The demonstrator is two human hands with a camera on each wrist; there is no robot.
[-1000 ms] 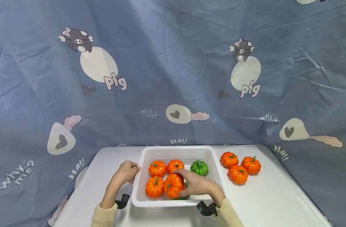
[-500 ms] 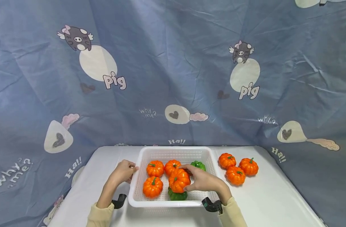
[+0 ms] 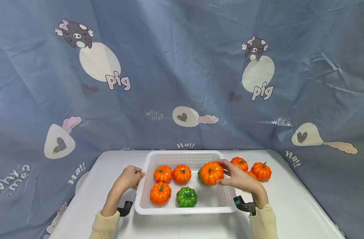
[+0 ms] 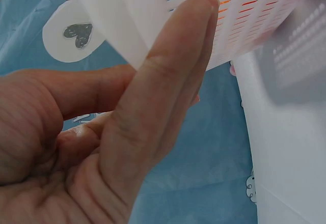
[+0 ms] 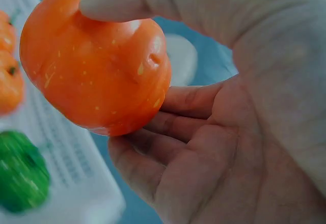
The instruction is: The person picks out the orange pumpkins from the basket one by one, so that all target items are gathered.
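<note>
My right hand (image 3: 241, 177) grips an orange toy pumpkin (image 3: 212, 174) over the right part of a white plastic basket (image 3: 188, 210). In the right wrist view the thumb lies on one side of this pumpkin (image 5: 97, 66) and the fingers on the other. My left hand (image 3: 129, 178) pinches the basket's left rim; the left wrist view has the thumb and fingers at the basket wall (image 4: 239, 25). Inside the basket are three orange pumpkins (image 3: 182, 174) at the left and a green one (image 3: 186, 197) at the front. Another green pumpkin (image 3: 200, 177) is mostly hidden behind the held one.
Right of the basket, several orange pumpkins (image 3: 261, 171) sit on the white table (image 3: 289, 205); my right hand partly covers one of them. A blue patterned cloth (image 3: 158, 76) hangs behind the table.
My right hand has lifted the orange pumpkin off the front green one and carried it right, towards the basket's right wall. The left hand stays at the left rim.
</note>
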